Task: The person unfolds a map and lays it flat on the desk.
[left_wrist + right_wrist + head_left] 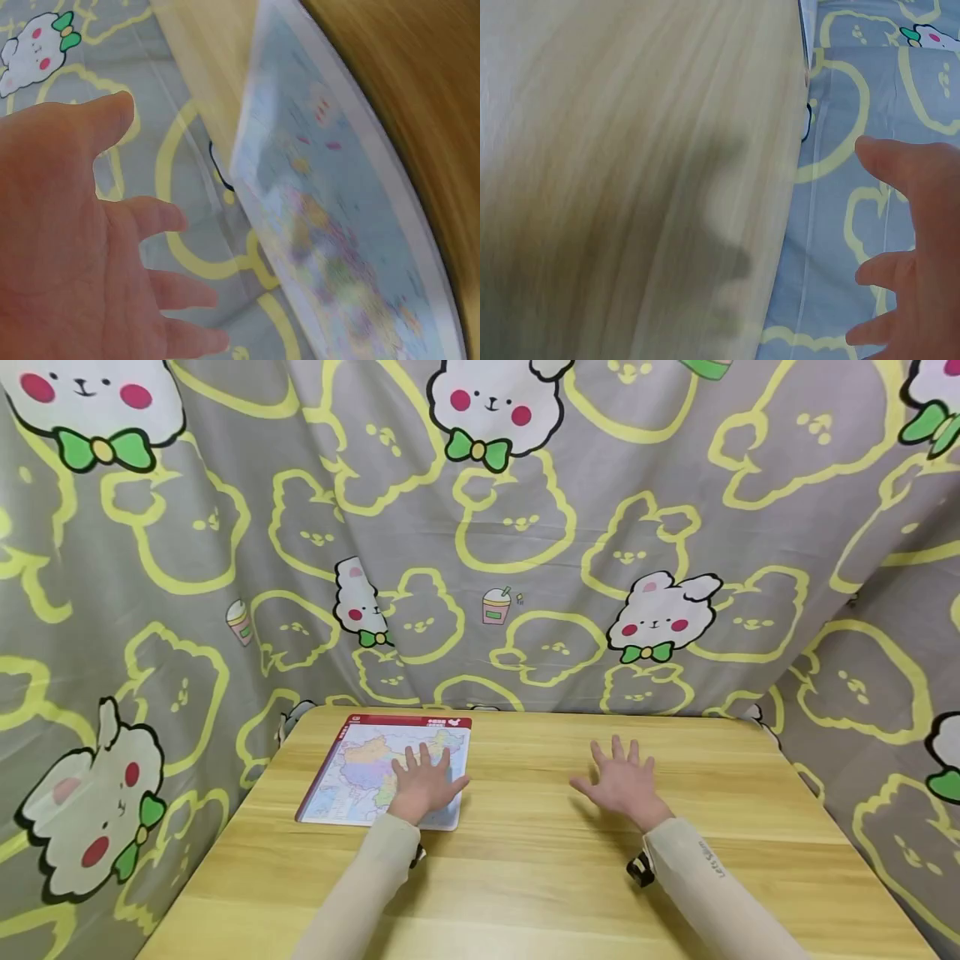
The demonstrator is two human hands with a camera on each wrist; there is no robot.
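Note:
A flat map sheet point(352, 777) with a dark red top border lies on the left part of the table. Over its right half hovers my left hand point(425, 785), palm down with fingers spread, holding nothing. In the left wrist view the map point(330, 210) shows beside and apart from the left hand point(67, 240). My right hand point(625, 782) is above bare wood to the right of the map, its fingers also spread and grasping nothing. The right wrist view has the right hand point(930, 247) at its edge, with a hand's shadow on the wood.
The light wood table point(525, 877) reaches back to a grey curtain point(540, 539) printed with yellow outlines and white rabbits. The curtain also hangs along the left and right sides. A dark strap piece point(640, 868) sits under the right wrist.

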